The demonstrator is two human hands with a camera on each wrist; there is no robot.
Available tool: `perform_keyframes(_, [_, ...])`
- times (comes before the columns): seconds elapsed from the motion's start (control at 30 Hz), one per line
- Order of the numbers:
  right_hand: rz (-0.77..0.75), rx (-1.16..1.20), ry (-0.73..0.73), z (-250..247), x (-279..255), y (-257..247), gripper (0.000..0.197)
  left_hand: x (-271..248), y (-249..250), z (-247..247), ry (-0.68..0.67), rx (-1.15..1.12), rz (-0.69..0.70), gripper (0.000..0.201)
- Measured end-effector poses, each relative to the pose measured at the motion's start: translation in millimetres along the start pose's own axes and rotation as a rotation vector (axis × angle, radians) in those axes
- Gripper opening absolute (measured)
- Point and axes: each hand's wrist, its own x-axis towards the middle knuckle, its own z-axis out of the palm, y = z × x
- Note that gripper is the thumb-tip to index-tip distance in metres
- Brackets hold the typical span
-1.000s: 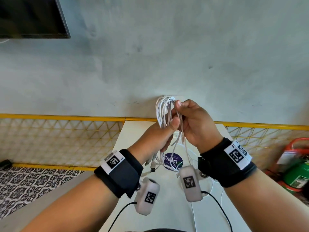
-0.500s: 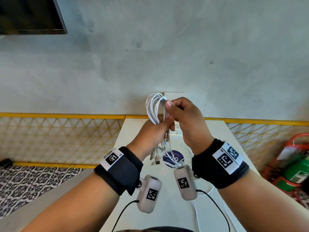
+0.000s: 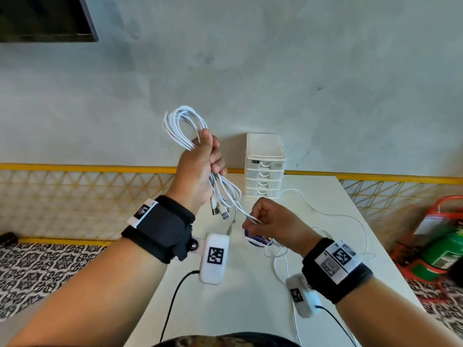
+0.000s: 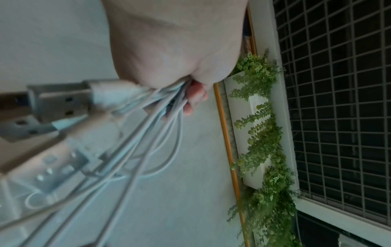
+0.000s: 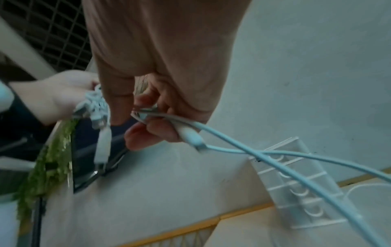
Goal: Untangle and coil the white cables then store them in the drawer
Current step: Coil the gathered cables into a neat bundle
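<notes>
Above the white table [image 3: 250, 284], the left hand [image 3: 198, 171] grips the coiled bundle of white cables [image 3: 183, 126] raised high so its USB plugs [image 3: 220, 212] hang free, while the right hand [image 3: 270, 222] pinches one loose strand [image 3: 240, 209] low, probably drawing it clear of the tangle, with the small drawer unit [image 3: 265, 166] waiting behind.

From my remote station: a grey plastered wall [image 3: 275, 58] fills the back of the room; a dark screen [image 3: 45, 18] hangs at its upper left; a yellow lattice railing [image 3: 75, 191] runs along its foot behind a white table [image 3: 238, 296]; patterned black-and-white floor tiles [image 3: 37, 266] lie to the left; my left wrist view shows green trailing plants [image 4: 260, 133] beside a gridded window [image 4: 338, 100].
</notes>
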Motion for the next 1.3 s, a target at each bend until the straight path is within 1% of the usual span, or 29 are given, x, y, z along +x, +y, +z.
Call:
perform_keyframes(0.13, [0.092,-0.459,0.007,-10.8,-9.6,31.2,0.019,8.3,19.8,0.5,0.05,-0.005,0.06,0.041])
perform_keyframes(0.17, [0.132,-0.605,-0.018,-17.4,-13.5,44.5,0.018,10.8,27.0,-0.6,0.069,-0.005,0.086,0.041])
perform_keyframes(0.23, [0.245,-0.875,-0.121,-37.7,-24.7,76.8,0.019,16.3,42.2,-3.8,0.106,-0.025,0.13,0.041])
perform_keyframes(0.27, [0.301,-0.963,-0.157,-51.6,-32.0,96.0,0.022,18.8,48.7,-5.9,0.122,-0.036,0.148,0.041])
perform_keyframes(0.3, [0.363,-1.017,-0.158,-66.0,-40.5,112.0,0.025,21.1,53.8,-7.8,0.139,-0.042,0.162,0.041])
perform_keyframes(0.33, [0.409,-1.037,-0.104,-80.1,-48.9,125.3,0.028,22.5,56.5,-9.3,0.158,-0.039,0.172,0.04])
perform_keyframes(0.37, [0.479,-1.061,-0.014,-95.3,-56.7,135.9,0.028,23.6,57.1,-10.7,0.179,-0.029,0.179,0.04])
perform_keyframes(0.4, [0.565,-1.1,0.055,-110.4,-63.1,142.9,0.024,24.2,56.6,-11.8,0.199,-0.014,0.188,0.04])
perform_keyframes(0.43, [0.651,-1.147,0.118,-122.8,-70.3,142.3,0.024,24.7,55.7,-12.4,0.218,0.001,0.201,0.041])
perform_keyframes(0.47, [0.739,-1.208,0.177,-135.7,-77.1,140.9,0.031,25.4,55.5,-13.6,0.239,0.012,0.218,0.041])
perform_keyframes(0.53, [0.912,-1.247,0.389,-162.4,-92.9,132.1,0.037,26.9,57.5,-16.0,0.286,0.026,0.254,0.041])
perform_keyframes(0.6, [0.977,-1.282,0.647,-187.9,-105.9,123.6,0.045,28.2,59.9,-18.1,0.321,0.05,0.297,0.04])
perform_keyframes(0.63, [0.98,-1.267,0.726,-197.5,-107.5,119.3,0.051,28.2,59.6,-18.2,0.325,0.072,0.317,0.04])
perform_keyframes(0.67, [0.977,-1.268,0.732,-202.5,-106.3,114.6,0.061,27.9,57.9,-16.7,0.321,0.095,0.328,0.04])
perform_keyframes(0.7, [0.952,-1.291,0.669,-205.0,-102.4,110.5,0.071,27.4,54.3,-13.4,0.313,0.11,0.326,0.039])
perform_keyframes(0.73, [0.911,-1.303,0.556,-204.1,-95.1,106.5,0.08,26.7,50.5,-9.9,0.304,0.109,0.312,0.039])
perform_keyframes(0.77, [0.883,-1.276,0.401,-198.6,-88.4,99.2,0.087,26.2,45.6,-5.0,0.297,0.093,0.288,0.039])
perform_keyframes(0.8, [0.863,-1.243,0.244,-189.9,-80.1,92.6,0.089,25.6,41.5,-1.0,0.289,0.07,0.262,0.039])
perform_keyframes(0.83, [0.833,-1.232,0.084,-179.0,-72.9,87.5,0.084,24.6,37.7,3.1,0.277,0.047,0.238,0.039])
perform_keyframes(0.87, [0.796,-1.243,-0.067,-164.3,-65.1,78.7,0.074,23.5,33.9,7.3,0.263,0.027,0.216,0.038])
perform_keyframes(0.9, [0.728,-1.252,-0.176,-150.8,-56.4,72.8,0.061,22.1,30.8,10.8,0.246,0.015,0.196,0.038])
perform_keyframes(0.93, [0.635,-1.258,-0.22,-136.7,-47.8,66.9,0.049,20.5,27.8,14.0,0.229,0.008,0.18,0.039])
perform_keyframes(0.97, [0.537,-1.228,-0.202,-124.9,-39.5,63.8,0.039,18.7,25.0,16.8,0.211,0.005,0.167,0.039])
perform_keyframes(1.03, [0.313,-1.005,-0.002,-104.2,-28.3,52.0,0.032,15.6,19.6,22.2,0.177,0.005,0.15,0.04])
perform_keyframes(1.07, [0.211,-0.858,0.094,-94.8,-23.0,45.0,0.037,14.3,17.4,24.3,0.164,0.005,0.139,0.041])
perform_keyframes(1.13, [0.051,-0.628,0.201,-72.1,-15.3,21.4,0.062,11.1,13.4,27.9,0.138,-0.01,0.11,0.04])
perform_keyframes(1.2, [-0.068,-0.517,0.232,-51.9,-10.7,0.1,0.083,8.2,11.0,30.5,0.107,-0.039,0.079,0.04])
perform_keyframes(1.23, [-0.108,-0.486,0.228,-44.2,-9.1,-6.8,0.086,6.8,10.4,31.3,0.09,-0.055,0.064,0.04])
perform_keyframes(1.3, [-0.169,-0.439,0.187,-34.4,-6.8,-12.3,0.08,4.3,10.5,32.1,0.06,-0.092,0.038,0.041])
